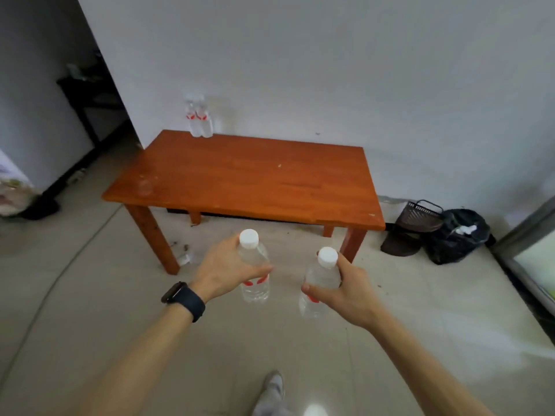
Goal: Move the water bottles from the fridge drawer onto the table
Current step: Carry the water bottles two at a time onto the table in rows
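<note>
Fingers, left hand [223, 267]: wrapped round the upper body of a clear water bottle [254, 270]; thumb across the front just above the red label; dark watch [183, 300] on the wrist
Left bottle: upright, white cap on, clear liquid inside reaching up into the shoulder; held in the air over the floor, near side of the table, not touching it
Fingers, right hand [345, 291]: clasped round a second water bottle [318, 282] from its right side; thumb tip on the front at label height
Right bottle: upright with a slight lean, white cap on, clear liquid inside; held just right of the left bottle, the two apart
Table [246, 181]: orange-brown wood, low, against the far wall; top mostly bare
Bottles on table [200, 120]: two clear ones with red labels, upright, touching or nearly so, at the far left corner by the wall; blurred, fill level unclear
Basket [416, 225]: dark, mesh-sided, on the floor right of the table; contents not visible
Black bag [458, 235]: just right of the basket, open at the top, something white showing inside
Shoe [274, 385]: pale, at the near edge on the floor
</note>
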Demonstrator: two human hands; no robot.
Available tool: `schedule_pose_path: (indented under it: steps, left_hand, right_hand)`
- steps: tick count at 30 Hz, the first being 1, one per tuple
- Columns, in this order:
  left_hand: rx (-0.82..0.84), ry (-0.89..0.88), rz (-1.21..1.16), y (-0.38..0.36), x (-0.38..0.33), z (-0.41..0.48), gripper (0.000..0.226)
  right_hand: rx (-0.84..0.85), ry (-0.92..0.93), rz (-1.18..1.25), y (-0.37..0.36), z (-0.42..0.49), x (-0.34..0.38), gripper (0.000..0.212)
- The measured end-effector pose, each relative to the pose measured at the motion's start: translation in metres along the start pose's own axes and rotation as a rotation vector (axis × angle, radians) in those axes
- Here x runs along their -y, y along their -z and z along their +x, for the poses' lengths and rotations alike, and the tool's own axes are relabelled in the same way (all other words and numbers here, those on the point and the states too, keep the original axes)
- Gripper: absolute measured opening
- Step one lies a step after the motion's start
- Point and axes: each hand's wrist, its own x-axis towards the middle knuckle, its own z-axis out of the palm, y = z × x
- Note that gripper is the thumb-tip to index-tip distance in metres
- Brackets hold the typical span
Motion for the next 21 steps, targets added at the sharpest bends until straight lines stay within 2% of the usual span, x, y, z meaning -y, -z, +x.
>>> schedule_pose_path:
  steps: [3, 7, 12, 17, 21]
  left_hand:
    - [-0.049, 0.054, 0.024, 0.028, 0.02, 0.041, 0.071]
    - [-0.084, 0.125, 0.086, 0.06, 0.038, 0.098, 0.056]
    - [-0.121, 0.153, 0.103, 0.089, 0.064, 0.155, 0.063]
    - [-0.105, 0.16, 0.084, 0.109, 0.092, 0.208, 0.062]
    - [-0.089, 0.16, 0.07, 0.129, 0.119, 0.259, 0.064]
  right_hand:
    - [0.03, 0.027, 0.036, -0.02, 0.062, 0.011, 0.074]
    - [0.06, 0.021, 0.095, -0.044, 0.132, 0.025, 0.073]
    - [0.127, 0.033, 0.087, -0.065, 0.21, 0.042, 0.064]
    - [0.174, 0.013, 0.094, -0.089, 0.282, 0.052, 0.075]
    - [0.188, 0.026, 0.064, -0.107, 0.34, 0.065, 0.063]
